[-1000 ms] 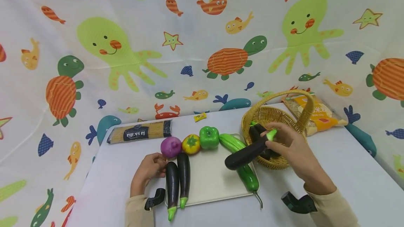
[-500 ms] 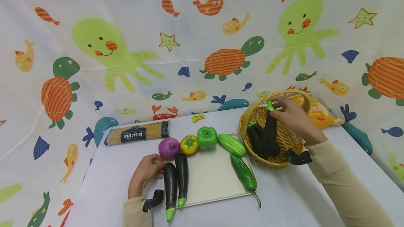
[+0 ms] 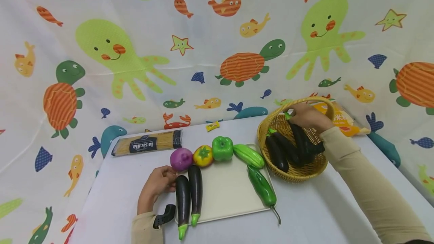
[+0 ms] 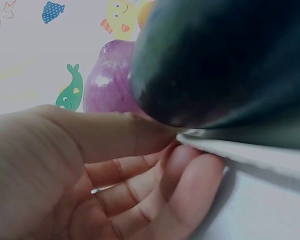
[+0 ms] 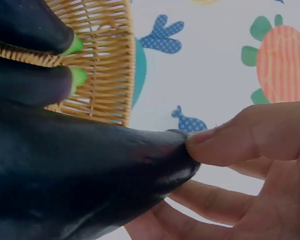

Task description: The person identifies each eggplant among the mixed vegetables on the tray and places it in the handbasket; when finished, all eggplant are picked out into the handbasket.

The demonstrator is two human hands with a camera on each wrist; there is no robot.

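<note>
Bright, even head view; wrist views dim, close and blurred

The left hand (image 4: 90,175) fills the lower left of the left wrist view, palm towards the camera, its fingers (image 4: 190,190) loosely curled and resting on the pale table (image 4: 270,210). The thumb (image 4: 115,132) lies straight across, with its tip against the thin white edge of a tray (image 4: 230,150). Just above the thumb, a dark eggplant (image 4: 225,60) takes up the upper right, very close and blurred, lying on that tray. Behind it, to the left, sits a glossy purple onion (image 4: 107,82), touching or nearly touching the eggplant. Farther back hangs a white cloth (image 4: 30,50) printed with small fish.
</note>
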